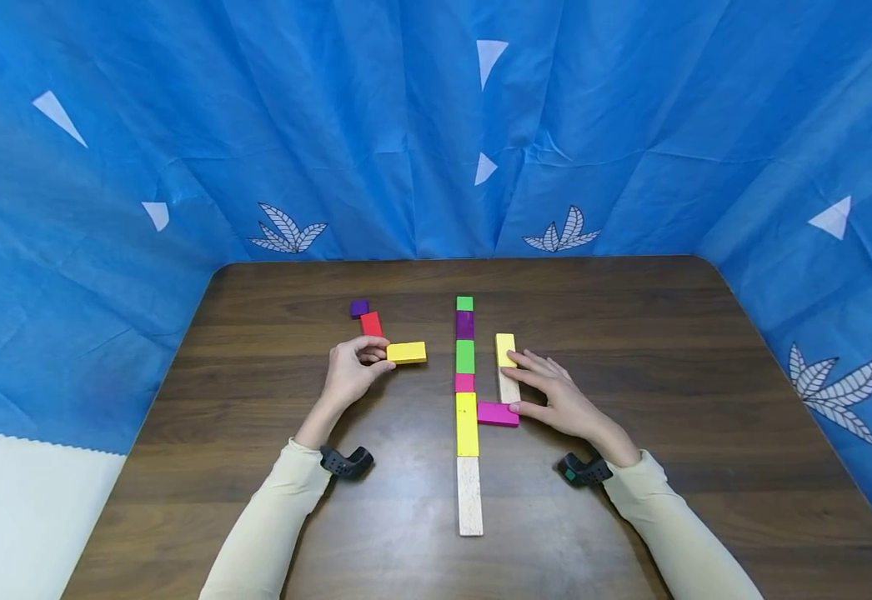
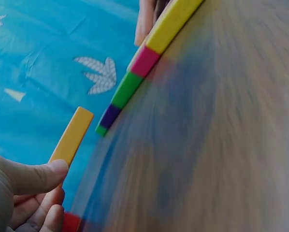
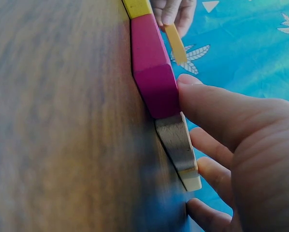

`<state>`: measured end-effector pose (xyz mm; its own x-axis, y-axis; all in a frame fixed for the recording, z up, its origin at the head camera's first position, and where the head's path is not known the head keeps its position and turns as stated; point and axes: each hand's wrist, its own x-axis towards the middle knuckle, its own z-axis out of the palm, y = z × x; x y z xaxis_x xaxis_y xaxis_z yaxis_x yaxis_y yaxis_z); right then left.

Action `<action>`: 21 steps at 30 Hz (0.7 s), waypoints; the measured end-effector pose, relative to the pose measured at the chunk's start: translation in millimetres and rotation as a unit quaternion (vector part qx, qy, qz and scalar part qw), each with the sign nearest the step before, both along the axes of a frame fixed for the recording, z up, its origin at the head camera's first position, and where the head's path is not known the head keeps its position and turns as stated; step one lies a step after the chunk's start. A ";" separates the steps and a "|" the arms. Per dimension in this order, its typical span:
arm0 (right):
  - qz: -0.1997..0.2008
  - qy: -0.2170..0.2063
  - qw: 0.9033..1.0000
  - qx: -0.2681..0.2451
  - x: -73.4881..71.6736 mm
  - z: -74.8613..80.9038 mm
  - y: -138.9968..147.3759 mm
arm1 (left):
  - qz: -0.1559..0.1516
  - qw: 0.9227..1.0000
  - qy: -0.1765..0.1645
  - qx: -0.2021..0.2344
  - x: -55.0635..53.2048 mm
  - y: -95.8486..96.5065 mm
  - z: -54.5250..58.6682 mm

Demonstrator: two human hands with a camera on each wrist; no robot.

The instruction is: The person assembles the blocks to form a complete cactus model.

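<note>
In the head view my left hand (image 1: 352, 370) pinches a yellow block (image 1: 406, 353) at one end, thumb against fingertips. The left wrist view shows this yellow block (image 2: 72, 135) sticking out past the thumb. My right hand (image 1: 559, 398) has its thumb on a pink block (image 1: 496, 414) and its fingers spread along a bare wood block (image 1: 508, 385) and a yellow block (image 1: 505, 346) beyond it. That pink block joins the side of a long straight row, touching its yellow block (image 1: 467, 425). In the right wrist view the thumb touches the pink block (image 3: 154, 72).
The row runs from a bare wood block (image 1: 469, 496) near me to a small green block (image 1: 464, 303) at the far end. Beyond my left hand lie a red block (image 1: 372, 323) and a small purple block (image 1: 359, 309). Blue cloth (image 1: 436, 125) hangs behind the brown table (image 1: 631, 300).
</note>
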<state>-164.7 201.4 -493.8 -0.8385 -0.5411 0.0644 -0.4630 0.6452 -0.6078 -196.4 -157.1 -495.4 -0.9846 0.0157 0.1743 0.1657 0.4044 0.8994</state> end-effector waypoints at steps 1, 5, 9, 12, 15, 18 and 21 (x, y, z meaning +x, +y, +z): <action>0.000 0.001 1.000 0.001 -0.2 0.0 -0.1 | -0.005 1.000 0.001 -0.003 -1.2 3.7 1.1; -0.002 -0.002 1.000 0.003 -0.3 0.5 -0.5 | -0.021 1.000 0.000 -0.015 -5.6 17.5 3.3; -0.004 -0.005 1.000 0.004 -0.3 1.0 -1.4 | -0.025 1.000 -0.004 -0.017 -7.6 26.7 3.2; -0.005 -0.004 1.000 0.005 -0.4 1.5 -1.9 | -0.026 1.000 -0.001 -0.013 -7.7 31.2 2.3; -0.006 -0.002 1.000 0.008 -0.3 2.0 -1.5 | -0.030 1.000 0.003 -0.005 -7.3 34.4 0.8; -0.007 -0.001 1.000 0.010 0.1 3.0 -1.2 | -0.031 1.000 0.007 -0.003 -7.1 36.9 -0.6; -0.008 -0.002 1.000 0.008 0.5 4.1 -1.1 | -0.029 0.999 0.011 -0.010 -7.3 38.8 -2.0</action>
<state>-164.2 200.3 -489.7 -0.8470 -0.5291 0.0514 -0.4500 0.6621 -0.5992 -203.6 -118.4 -497.4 -0.9780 0.0760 0.1944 0.2084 0.4122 0.8870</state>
